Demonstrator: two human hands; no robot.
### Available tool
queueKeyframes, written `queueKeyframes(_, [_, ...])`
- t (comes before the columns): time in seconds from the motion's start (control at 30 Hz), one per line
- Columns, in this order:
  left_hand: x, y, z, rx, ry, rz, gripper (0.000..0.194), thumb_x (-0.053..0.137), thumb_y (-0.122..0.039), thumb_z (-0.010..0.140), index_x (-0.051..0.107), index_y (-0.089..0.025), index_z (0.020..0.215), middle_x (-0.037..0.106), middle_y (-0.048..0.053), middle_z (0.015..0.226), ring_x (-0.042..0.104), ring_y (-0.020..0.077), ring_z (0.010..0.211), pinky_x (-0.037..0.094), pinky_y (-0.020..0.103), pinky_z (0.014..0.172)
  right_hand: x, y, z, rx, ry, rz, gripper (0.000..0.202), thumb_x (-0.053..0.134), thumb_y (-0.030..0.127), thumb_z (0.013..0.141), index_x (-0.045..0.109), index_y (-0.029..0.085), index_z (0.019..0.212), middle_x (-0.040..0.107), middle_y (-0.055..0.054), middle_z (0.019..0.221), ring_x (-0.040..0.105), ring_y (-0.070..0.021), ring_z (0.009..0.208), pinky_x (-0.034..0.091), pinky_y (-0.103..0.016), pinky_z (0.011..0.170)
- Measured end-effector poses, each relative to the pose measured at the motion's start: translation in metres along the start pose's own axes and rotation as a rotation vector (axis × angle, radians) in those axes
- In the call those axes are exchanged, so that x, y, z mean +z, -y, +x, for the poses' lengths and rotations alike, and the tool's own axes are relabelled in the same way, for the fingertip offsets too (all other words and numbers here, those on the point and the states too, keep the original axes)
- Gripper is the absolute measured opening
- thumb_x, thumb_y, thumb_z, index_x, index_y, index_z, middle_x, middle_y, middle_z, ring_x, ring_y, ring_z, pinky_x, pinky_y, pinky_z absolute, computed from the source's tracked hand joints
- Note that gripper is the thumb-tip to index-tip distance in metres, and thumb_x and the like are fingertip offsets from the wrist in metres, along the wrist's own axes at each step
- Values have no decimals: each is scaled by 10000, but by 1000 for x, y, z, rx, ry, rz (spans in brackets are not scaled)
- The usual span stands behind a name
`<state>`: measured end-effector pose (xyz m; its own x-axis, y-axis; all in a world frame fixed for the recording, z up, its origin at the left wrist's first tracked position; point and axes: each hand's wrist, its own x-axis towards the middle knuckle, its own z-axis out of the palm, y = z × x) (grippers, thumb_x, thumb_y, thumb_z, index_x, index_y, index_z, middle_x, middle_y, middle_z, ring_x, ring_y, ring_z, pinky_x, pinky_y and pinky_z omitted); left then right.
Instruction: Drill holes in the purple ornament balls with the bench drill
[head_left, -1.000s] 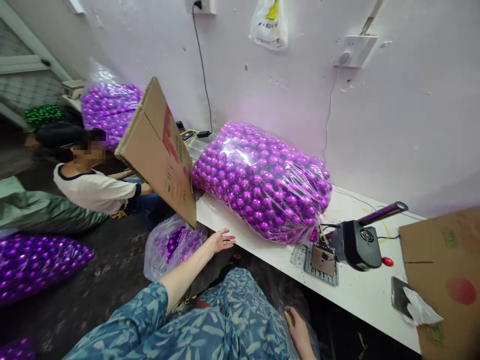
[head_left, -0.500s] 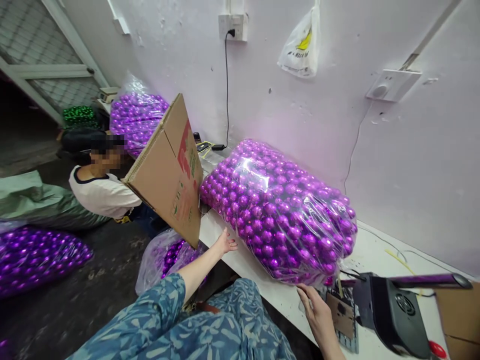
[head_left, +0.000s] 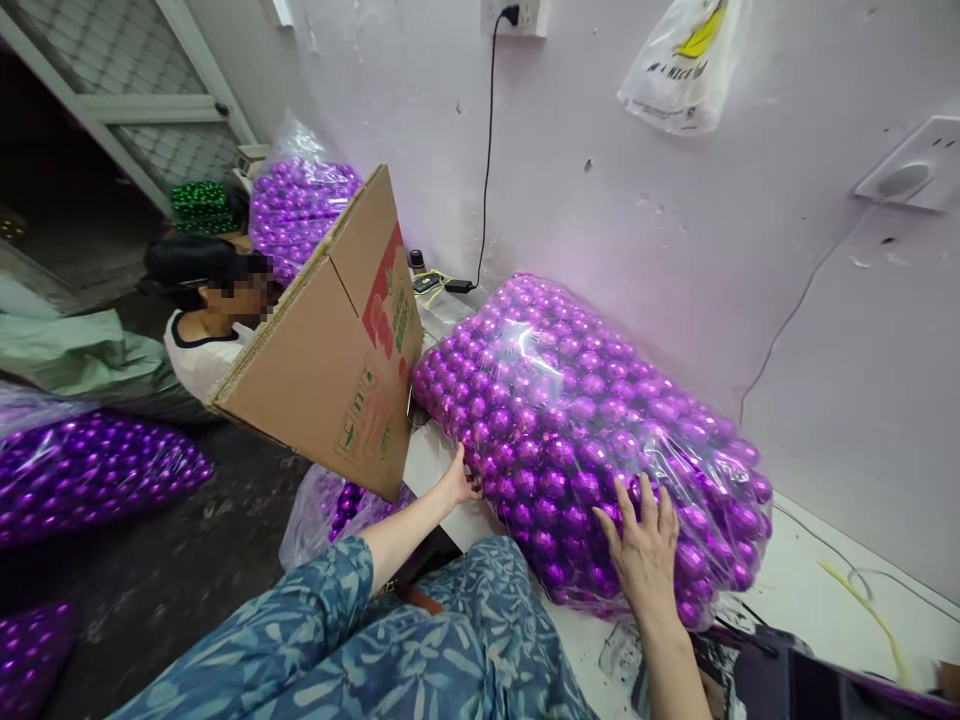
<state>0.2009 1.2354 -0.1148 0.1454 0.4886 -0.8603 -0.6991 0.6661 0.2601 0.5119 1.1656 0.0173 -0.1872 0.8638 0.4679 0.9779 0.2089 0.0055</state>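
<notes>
Over the counter, my left grip is open at the bag, right grip spread on it — best press broadly; pinching might tear it.

I can pass above the clear plastic bag of shiny purple balls; the flattened brown cardboard box bars its left end.

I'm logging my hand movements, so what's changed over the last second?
Your right hand has come up and forward onto the near side of the large bag of purple balls, its fingers spread against it. Your left hand has moved in to the bag's lower left edge; whether it grips is unclear. The bag stays on the white table, the cardboard still at its left end.
</notes>
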Motion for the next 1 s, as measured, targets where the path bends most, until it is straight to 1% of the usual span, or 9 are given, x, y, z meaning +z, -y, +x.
queueKeyframes(0.13, [-2, 0, 3, 14, 1, -14, 771, 351, -856, 891, 571, -235, 1292, 649, 155, 1165, 630, 338, 1056, 566, 526, 926, 14, 6, 0, -17, 15, -79, 625, 421, 571, 972, 467, 272, 1519, 295, -133, 1675, 279, -399, 1552, 315, -698, 1204])
queueKeyframes(0.23, [-2, 0, 7, 24, 9, -42, 795, 346, -856, 891, 561, -223, 1320, 643, 175, 1199, 611, 364, 1119, 546, 554, 968, 18, 5, -2, -28, 21, -112, 638, 443, 536, 973, 420, 265, 1551, 249, -137, 1693, 258, -405, 1564, 297, -704, 1211])
queueKeyframes(0.33, [-4, 0, 10, 29, 38, -82, 798, 388, -847, 886, 566, -213, 1336, 653, 187, 1209, 594, 396, 1178, 532, 567, 994, 21, 3, -2, -38, 13, -123, 663, 464, 521, 965, 389, 257, 1570, 229, -154, 1697, 247, -415, 1567, 278, -725, 1208])
queueKeyframes(0.43, [-5, -2, 11, 28, 64, -104, 790, 414, -833, 891, 569, -205, 1344, 660, 189, 1212, 594, 408, 1196, 530, 580, 996, 25, 2, 0, -43, -10, -123, 677, 474, 515, 964, 375, 243, 1576, 217, -164, 1699, 239, -413, 1572, 252, -734, 1215])
queueKeyframes(0.57, [-7, -5, 10, 35, 65, -101, 766, 421, -805, 910, 570, -187, 1338, 654, 197, 1221, 602, 405, 1190, 526, 605, 998, 28, 4, 0, -47, -35, -116, 673, 467, 514, 970, 375, 229, 1574, 195, -156, 1708, 203, -392, 1592, 228, -708, 1243])
queueKeyframes(0.77, [-14, -3, 11, 46, 18, -109, 680, 552, -712, 912, 570, -168, 1319, 646, 207, 1209, 638, 398, 1129, 532, 602, 991, 26, 5, 2, -62, -54, -102, 687, 474, 519, 969, 368, 220, 1578, 193, -162, 1707, 209, -397, 1592, 227, -704, 1244])
queueKeyframes(0.9, [-20, -4, 19, 29, -79, -112, 689, 524, -670, 940, 461, -182, 1422, 594, 235, 1309, 618, 426, 1194, 535, 616, 971, 21, 5, 1, -73, -55, -95, 669, 481, 525, 962, 421, 211, 1549, 255, -180, 1683, 277, -420, 1556, 276, -712, 1215])
queueKeyframes(0.93, [-21, -5, 22, 26, -110, -109, 685, 497, -667, 950, 437, -189, 1437, 573, 241, 1344, 597, 433, 1234, 534, 614, 977, 18, 4, 2, -77, -53, -90, 652, 478, 530, 961, 447, 220, 1533, 306, -179, 1662, 322, -420, 1530, 301, -712, 1200])
queueKeyframes(1.0, [-22, -11, 30, 28, -171, -101, 683, 428, -687, 963, 421, -197, 1438, 526, 249, 1409, 540, 439, 1316, 529, 601, 1001, 9, -1, 8, -83, -55, -70, 614, 461, 536, 966, 492, 229, 1497, 470, -171, 1558, 429, -395, 1451, 353, -693, 1175])
